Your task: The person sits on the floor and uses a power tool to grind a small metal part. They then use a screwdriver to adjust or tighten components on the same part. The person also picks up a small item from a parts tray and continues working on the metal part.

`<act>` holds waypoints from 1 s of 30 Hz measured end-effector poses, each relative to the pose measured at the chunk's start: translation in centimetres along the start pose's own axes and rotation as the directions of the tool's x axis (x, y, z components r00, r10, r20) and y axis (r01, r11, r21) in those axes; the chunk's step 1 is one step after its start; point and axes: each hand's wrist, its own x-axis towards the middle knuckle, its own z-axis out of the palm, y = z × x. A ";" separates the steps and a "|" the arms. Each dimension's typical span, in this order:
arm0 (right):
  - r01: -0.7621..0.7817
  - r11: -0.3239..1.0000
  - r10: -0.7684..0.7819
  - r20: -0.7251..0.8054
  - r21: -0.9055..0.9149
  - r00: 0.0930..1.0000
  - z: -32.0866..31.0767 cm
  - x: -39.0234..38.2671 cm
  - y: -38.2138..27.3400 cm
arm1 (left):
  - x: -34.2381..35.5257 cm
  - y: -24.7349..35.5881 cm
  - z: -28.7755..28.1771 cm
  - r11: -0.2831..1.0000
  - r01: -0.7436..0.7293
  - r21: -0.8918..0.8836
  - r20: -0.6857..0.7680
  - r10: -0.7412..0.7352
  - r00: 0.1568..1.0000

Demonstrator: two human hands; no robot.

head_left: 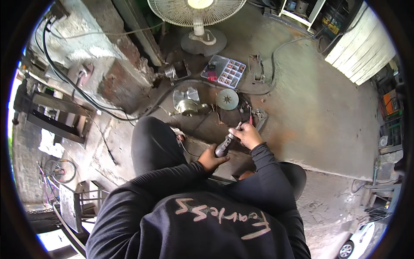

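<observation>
I squat on a concrete floor and hold a slim grey rotary hand tool (224, 144) in front of my knees. My left hand (211, 159) is wrapped around its lower body. My right hand (246, 135) pinches the tool's front tip, fingers closed on it. A thin cord runs from the tool back toward my left knee (151, 138). Just beyond my hands lie a round grey disc (227, 99), a metal motor housing (188, 105) and small pliers-like tools (258, 116).
A clear compartment box of small parts (226, 71) lies further out, with a pedestal fan (199, 26) behind it. Black cables (86, 97) cross the floor and the worn wall at left. A white panel (364, 47) stands at right, shelving beyond.
</observation>
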 end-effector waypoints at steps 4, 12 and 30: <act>0.043 0.987 -0.045 0.008 0.157 0.999 0.3 0.1 0.8 | 0.1 0.7 -0.1 0.996 -0.027 0.087 0.012 0.026 1.000; -0.088 0.821 -0.092 0.283 0.564 0.955 -1.4 1.5 0.4 | 1.2 0.6 -0.7 0.999 -0.012 0.036 0.061 0.010 0.998; 0.158 0.911 0.041 -0.465 0.381 0.884 -7.5 2.5 0.6 | 1.3 -0.1 -0.4 1.000 0.001 0.008 0.086 -0.001 0.996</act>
